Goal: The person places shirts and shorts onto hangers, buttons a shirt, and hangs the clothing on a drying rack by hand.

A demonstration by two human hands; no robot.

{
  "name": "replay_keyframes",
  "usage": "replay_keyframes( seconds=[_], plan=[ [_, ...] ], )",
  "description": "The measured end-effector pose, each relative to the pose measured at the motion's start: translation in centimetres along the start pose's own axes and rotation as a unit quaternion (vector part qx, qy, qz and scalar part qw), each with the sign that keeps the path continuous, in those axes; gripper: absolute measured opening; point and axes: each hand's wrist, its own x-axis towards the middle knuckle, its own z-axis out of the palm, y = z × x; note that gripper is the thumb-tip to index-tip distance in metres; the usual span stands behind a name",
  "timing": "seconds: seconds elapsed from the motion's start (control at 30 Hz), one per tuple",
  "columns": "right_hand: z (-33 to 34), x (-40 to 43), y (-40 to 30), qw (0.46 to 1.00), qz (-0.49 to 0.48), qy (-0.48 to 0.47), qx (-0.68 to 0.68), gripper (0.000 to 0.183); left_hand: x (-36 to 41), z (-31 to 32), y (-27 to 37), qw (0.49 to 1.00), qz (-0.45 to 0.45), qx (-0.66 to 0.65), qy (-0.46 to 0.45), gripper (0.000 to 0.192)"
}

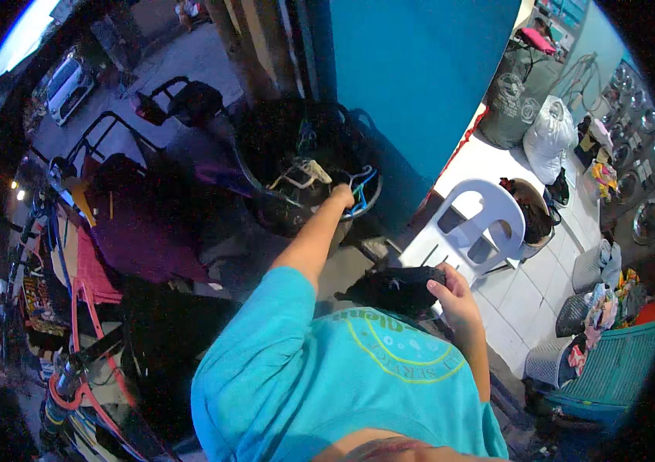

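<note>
My left hand (343, 197) reaches over a large dark basin (381, 190) and is beside a blue plastic clothes hanger (363, 193). Its fingers point away from me, and whether they grip anything is hidden. A pale hanger (307, 173) lies to the left of that hand, with more hangers in the dark interior. My right hand (455, 294) is in front of my chest, its thumb on top of a bunched black cloth garment (396, 289). The garment stretches leftward from my fingers.
A white plastic chair (486, 213) stands ahead to the right, by a tub of dark clothes (535, 216). Filled sacks (549, 138) and laundry baskets (547, 361) line the right side. At left are pink hangers (82, 346) and a dark covered vehicle (142, 225). A blue wall panel (414, 75) rises ahead.
</note>
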Motion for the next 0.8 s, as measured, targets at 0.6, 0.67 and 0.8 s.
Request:
replay_keyframes(
  seconds=[0.6, 0.67, 0.8],
  plan=[
    [1.9, -2.3, -5.5, 0.925, -0.153, 0.224, -0.265, 0.006, -21.0, -6.7, 2.5, 0.815, 0.316, -0.385, 0.296, 0.025],
    [1.1, -3.5, -6.1, 0.925, -0.161, 0.229, -0.257, 0.007, -23.0, -7.5, 2.9, 0.786, 0.311, -0.459, 0.274, 0.022],
    [-0.5, -6.2, -7.7, 0.907, -0.182, 0.243, -0.292, 0.008, -27.7, -10.3, 3.5, 0.767, 0.368, -0.489, 0.192, 0.043]
  ],
)
